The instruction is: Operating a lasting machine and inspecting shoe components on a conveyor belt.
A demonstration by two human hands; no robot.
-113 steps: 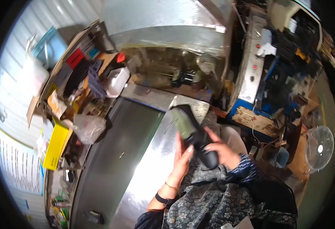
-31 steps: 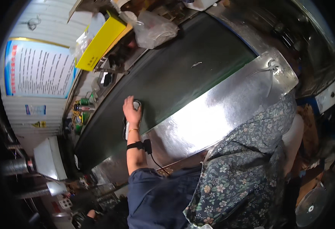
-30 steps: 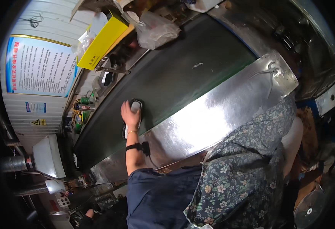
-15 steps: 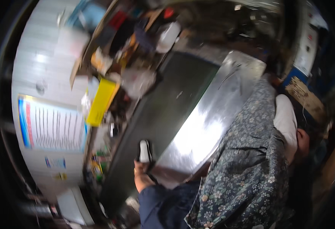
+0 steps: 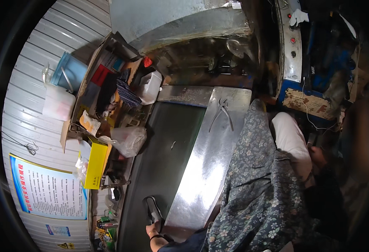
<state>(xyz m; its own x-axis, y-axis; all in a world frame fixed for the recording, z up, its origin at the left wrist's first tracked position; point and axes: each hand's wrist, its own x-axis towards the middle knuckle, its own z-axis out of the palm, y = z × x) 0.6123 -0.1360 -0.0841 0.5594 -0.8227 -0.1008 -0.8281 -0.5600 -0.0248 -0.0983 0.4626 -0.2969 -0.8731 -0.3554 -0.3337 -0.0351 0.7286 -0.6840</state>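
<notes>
At the near edge of the view the left hand (image 5: 153,230) rests on a dark shoe sole (image 5: 152,210), its fingers laid over the sole's near end; whether they close around it cannot be told. The sole lies on the dark conveyor belt (image 5: 167,159), close to the belt's right edge, where the belt meets the shiny steel tabletop (image 5: 205,168). Beyond the sole the belt runs far and slightly right as a long open strip, bare except for one small pale scrap (image 5: 173,145) near its middle. The right hand (image 5: 316,154) shows only dimly at the right, low beside the flowered garment (image 5: 264,197), and its grip cannot be told. A pair of pliers (image 5: 221,113) lies at the far end of the steel tabletop, near its far edge. Along the belt's left edge stand a clear plastic bag (image 5: 128,140), a yellow box (image 5: 93,164) and a white jug (image 5: 149,87), crowding that side.
</notes>
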